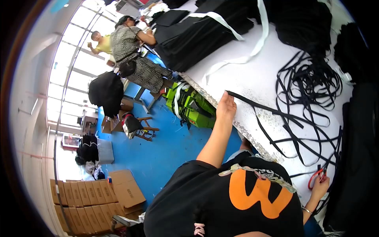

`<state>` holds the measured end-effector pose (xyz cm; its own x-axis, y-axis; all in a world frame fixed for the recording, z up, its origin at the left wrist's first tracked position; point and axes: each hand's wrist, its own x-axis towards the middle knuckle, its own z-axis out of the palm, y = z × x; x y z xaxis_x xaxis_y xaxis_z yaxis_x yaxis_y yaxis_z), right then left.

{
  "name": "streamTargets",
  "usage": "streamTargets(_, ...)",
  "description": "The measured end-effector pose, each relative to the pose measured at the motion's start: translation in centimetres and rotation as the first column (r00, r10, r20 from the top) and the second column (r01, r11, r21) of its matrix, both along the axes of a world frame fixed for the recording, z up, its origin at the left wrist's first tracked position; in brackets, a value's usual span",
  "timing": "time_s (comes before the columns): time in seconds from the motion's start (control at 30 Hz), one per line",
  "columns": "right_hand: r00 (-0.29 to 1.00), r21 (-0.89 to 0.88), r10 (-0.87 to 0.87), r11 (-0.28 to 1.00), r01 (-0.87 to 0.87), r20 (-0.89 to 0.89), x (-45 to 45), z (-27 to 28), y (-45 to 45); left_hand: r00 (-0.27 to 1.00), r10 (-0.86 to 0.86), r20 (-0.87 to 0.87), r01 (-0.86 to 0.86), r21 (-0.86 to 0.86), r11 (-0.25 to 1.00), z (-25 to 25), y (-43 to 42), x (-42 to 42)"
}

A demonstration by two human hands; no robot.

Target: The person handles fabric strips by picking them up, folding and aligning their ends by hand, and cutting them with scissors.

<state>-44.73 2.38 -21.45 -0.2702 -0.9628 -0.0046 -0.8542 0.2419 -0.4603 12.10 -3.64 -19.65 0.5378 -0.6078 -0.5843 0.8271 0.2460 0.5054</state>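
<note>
My left hand [226, 107] is closed on the end of a black strap [260, 106], at the table's edge. From there the strap runs across the white tabletop [246, 77] toward a loose tangle of black straps [310, 85]. My right hand [320, 189], low on the right, grips red-handled scissors [312, 181]. Their blades lie close to several strands of strap, and I cannot tell whether they touch. The fingers partly hide the handles.
Stacked black fabric [201, 39] and a white strip [252, 51] lie farther up the table. A green crate [193, 108] stands beside the table, near a stool [138, 126]. Cardboard boxes [85, 195] are piled at lower left. A co-worker [128, 43] works at the far end; another person is behind.
</note>
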Motion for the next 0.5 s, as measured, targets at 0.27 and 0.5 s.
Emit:
streamTargets(0.27,0.893,-0.126,0.028,0.992,0.032,0.449,-4.8,-5.8,-1.7,0.996,-0.009,0.084,0.016,-0.086,0.996,0.3,0.8,0.2)
streamTargets(0.5,0.586,-0.051,-0.129,0.958,0.281,0.8,5.2,8.2,-1.7,0.984,-0.153,0.09,0.168,-0.195,0.966,-0.8,1.7,2.2)
